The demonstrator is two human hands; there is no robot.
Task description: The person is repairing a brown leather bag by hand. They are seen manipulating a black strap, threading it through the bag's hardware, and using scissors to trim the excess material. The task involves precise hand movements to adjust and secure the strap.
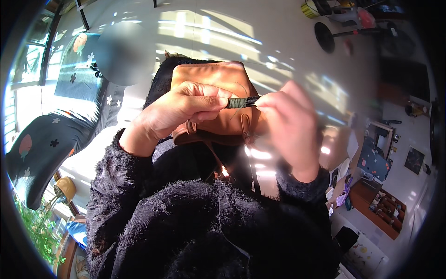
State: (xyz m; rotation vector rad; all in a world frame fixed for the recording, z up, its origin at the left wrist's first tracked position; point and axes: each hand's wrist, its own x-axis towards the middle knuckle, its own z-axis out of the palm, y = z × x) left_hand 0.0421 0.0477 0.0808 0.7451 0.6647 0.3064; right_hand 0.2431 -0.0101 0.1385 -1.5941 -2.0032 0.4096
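In front of my chest, a short dark green, cord-wrapped band (pixel 237 102) with a black end is stretched between my hands. My left hand (pixel 193 103) pinches its left end between thumb and fingertips. My right hand (pixel 291 122), partly blurred, is closed with its fingertips at the black end. A fine loose thread curls over the band. Directly beneath lies a tan leather bag (pixel 211 73) on my lap, with thin laces hanging at its near side. My left hand covers part of the bag.
At the left stands a sofa with a dark patterned cover (pixel 49 144). A blurred round patch (pixel 124 53) hides what is behind it. Sunlit pale floor (pixel 204 28) stretches ahead. To the right are a brown wooden organiser (pixel 383 209) and a black round-based stand (pixel 324 38).
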